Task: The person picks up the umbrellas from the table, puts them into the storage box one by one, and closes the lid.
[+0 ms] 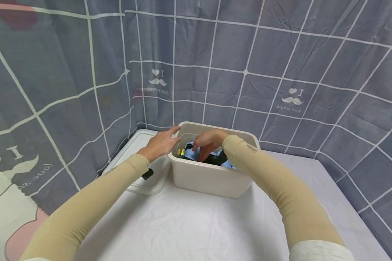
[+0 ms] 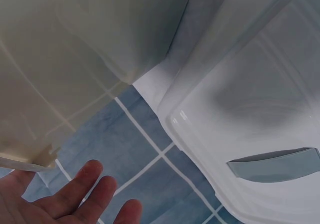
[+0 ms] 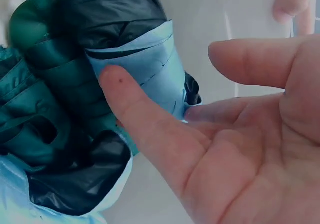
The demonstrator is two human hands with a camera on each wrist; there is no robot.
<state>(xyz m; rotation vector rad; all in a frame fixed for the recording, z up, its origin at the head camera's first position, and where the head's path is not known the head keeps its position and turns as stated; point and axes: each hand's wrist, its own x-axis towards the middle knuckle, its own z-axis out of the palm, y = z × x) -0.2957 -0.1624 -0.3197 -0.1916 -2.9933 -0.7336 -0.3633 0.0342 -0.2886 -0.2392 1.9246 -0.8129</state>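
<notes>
A cream plastic storage box stands uncovered on the table. My left hand holds its left rim, thumb over the inner side; in the left wrist view other fingers stretch outside the wall. My right hand reaches down inside. Below it lies a dark roll with a light-blue band; one fingertip lies against the band, the other fingers spread. Dark green bundles sit beside it, along with a black-and-blue piece. My right forearm hides part of the contents in the head view.
A white lid with a grey latch lies left of the box, partly under my left arm. Something yellow shows in the box's left end. Grey checked curtains hang close behind the white-covered table.
</notes>
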